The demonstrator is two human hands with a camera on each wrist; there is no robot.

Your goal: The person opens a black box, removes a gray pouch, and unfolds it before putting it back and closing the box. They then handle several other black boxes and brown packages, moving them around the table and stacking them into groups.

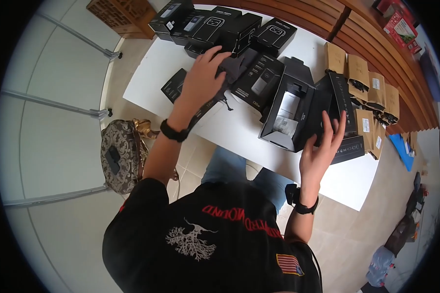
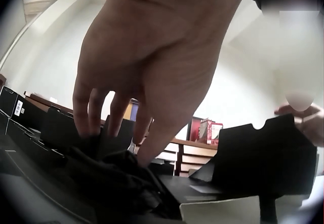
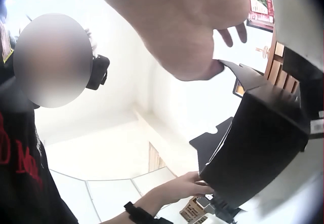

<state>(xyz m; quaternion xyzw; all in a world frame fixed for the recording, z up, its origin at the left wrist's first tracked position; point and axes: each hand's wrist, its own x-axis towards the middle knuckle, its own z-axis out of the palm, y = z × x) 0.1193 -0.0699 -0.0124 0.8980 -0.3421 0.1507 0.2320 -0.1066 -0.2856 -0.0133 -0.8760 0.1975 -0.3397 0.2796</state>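
Over a dark drawstring pouch [image 1: 233, 68], my left hand [image 1: 200, 80] reaches with its fingers spread; the thumb tip meets the bunched black cloth [image 2: 119, 176] in the left wrist view. My right hand [image 1: 323, 146] stands beside an open black box [image 1: 305, 115], fingers extended and thumb right at the edge of a raised flap [image 3: 243, 74]. Inside that box show a pale insert and a clear plastic packet [image 1: 284, 125]. Between the pouch and the open box lies a closed black box [image 1: 259, 80] with a device pictured on it.
Several black boxes [image 1: 215, 24] crowd the back left of the white table [image 1: 151, 73]. Brown paper packets [image 1: 359, 71] line the right side, next to a slatted wooden bench [image 1: 376, 53]. A patterned bag [image 1: 120, 151] sits left of the table.
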